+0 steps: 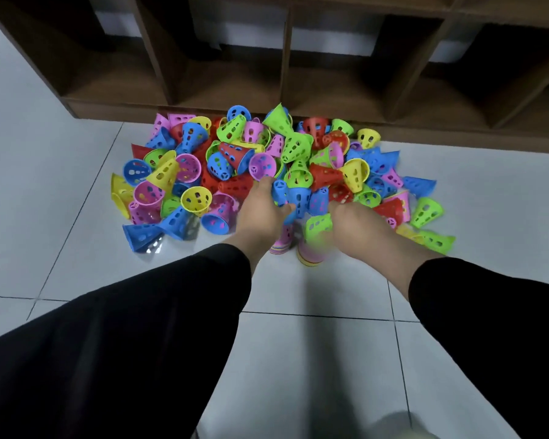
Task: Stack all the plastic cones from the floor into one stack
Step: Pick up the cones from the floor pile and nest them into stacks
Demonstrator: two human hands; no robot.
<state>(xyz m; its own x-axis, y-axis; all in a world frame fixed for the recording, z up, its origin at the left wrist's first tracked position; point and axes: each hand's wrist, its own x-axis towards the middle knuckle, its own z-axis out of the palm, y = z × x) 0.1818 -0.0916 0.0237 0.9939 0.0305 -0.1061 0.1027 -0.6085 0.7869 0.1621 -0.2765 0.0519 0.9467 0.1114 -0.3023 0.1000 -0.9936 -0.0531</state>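
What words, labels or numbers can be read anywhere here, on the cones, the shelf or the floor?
None. The cones show only holes, no print. The shelf and floor are plain. Neither the left hand nor the right hand holds anything lettered.

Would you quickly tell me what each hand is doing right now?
Left hand: fingers curled round a blue cone.
Right hand: fingers hidden; cannot tell, though a green cone sits right beside it.

Two arms in long black sleeves (pixel 133 327), cuffs ending above wrists; hands (pixel 260 210) bare.
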